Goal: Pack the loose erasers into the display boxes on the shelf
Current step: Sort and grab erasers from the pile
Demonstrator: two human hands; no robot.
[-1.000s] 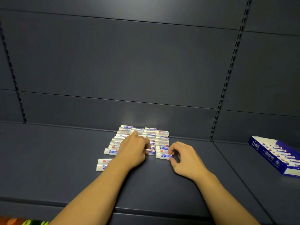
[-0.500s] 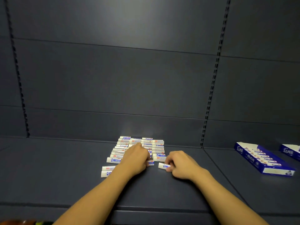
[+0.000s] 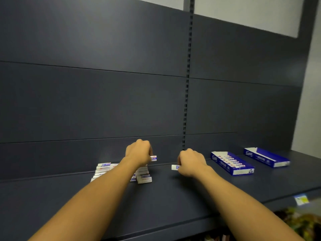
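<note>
Your loose erasers (image 3: 111,170) lie in a packed cluster on the dark shelf (image 3: 165,197), left of centre in the lower half of the frame, partly hidden behind your left forearm. Your left hand (image 3: 139,152) is raised above the cluster's right edge, fingers curled round one eraser (image 3: 153,158) whose white and blue end sticks out to the right of your fist. Your right hand (image 3: 191,162), near the frame's centre, grips a second eraser (image 3: 175,167) whose white end pokes out to the left; whether it touches the shelf you cannot tell. The two hands are apart, with bare shelf between them.

To the right of your right hand sits a blue display box (image 3: 232,163), open-topped and filled with a row of erasers. Farther right, toward the frame's edge, a second blue display box (image 3: 266,157) lies open; its contents are too blurred to tell. A small label (image 3: 301,200) marks the shelf's front edge at lower right.
</note>
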